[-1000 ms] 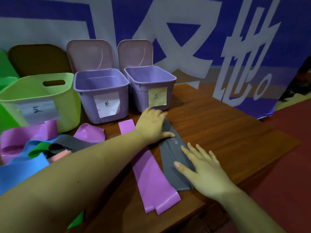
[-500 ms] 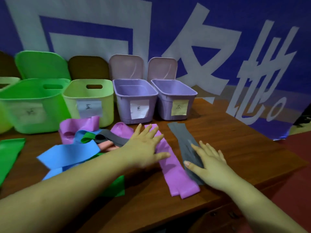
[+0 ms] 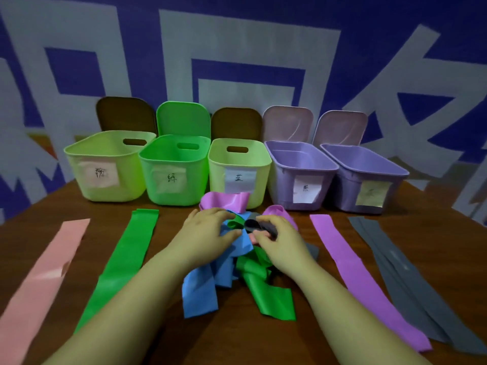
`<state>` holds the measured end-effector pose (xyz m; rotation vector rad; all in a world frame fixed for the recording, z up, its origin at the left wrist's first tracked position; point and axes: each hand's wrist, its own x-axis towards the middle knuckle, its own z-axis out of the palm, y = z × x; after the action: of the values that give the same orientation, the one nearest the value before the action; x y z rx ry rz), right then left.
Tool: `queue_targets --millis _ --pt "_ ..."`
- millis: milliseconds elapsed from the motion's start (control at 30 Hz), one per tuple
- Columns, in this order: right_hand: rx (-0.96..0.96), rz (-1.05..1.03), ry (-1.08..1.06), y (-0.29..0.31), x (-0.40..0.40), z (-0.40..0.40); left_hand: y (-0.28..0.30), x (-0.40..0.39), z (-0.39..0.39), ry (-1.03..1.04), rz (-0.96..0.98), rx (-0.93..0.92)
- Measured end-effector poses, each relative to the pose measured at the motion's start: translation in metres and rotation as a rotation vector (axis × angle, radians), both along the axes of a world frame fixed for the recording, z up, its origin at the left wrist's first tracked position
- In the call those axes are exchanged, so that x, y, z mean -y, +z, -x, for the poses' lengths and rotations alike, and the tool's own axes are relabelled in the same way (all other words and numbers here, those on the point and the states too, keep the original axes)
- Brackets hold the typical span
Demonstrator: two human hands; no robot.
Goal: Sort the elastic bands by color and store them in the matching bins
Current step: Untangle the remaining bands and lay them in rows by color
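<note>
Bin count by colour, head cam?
Pale yellow-green plastic bins: 2
Bright green plastic bin: 1
Lilac plastic bins: 2
Total: 5

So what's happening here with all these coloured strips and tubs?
A person is sorting stretchy bands by colour. Both hands are in the tangled pile at the middle: the left hand rests on it, the right hand holds a grey band. Pink, green, purple and grey bands already lie flat before five labelled bins. The visible bin interiors look empty.
</note>
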<state>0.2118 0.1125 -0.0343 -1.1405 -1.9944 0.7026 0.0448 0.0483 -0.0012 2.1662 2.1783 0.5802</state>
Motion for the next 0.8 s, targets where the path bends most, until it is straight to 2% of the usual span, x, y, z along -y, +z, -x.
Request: queue_targets --millis 167,267,367,467,567,633,800 --pt "0.010 0.116 -0.151 -0.004 -0.047 0.022 -0.001 -0.047 -0.011 0.001 -0.016 0.064" --pt "0.021 0.124 -0.200 -0.013 -0.059 0.025 -0.013 -0.058 -0.013 0.014 -0.070 0.018" --pt "0.193 0.114 -0.152 -0.023 -0.068 0.026 -0.027 -0.059 -0.009 -0.003 -0.038 -0.043" --pt "0.216 0.115 -0.104 -0.025 -0.068 0.023 -0.034 -0.056 -0.004 -0.010 -0.047 -0.044" --pt "0.242 0.009 -0.109 -0.021 -0.061 0.018 -0.031 -0.055 -0.003 0.000 -0.068 -0.016" --pt "0.197 -0.069 -0.103 -0.018 -0.055 0.014 -0.028 -0.054 -0.004 0.000 -0.075 0.009" --pt "-0.188 -0.038 -0.109 0.000 -0.043 0.004 -0.018 -0.044 -0.006 -0.075 -0.130 0.183"
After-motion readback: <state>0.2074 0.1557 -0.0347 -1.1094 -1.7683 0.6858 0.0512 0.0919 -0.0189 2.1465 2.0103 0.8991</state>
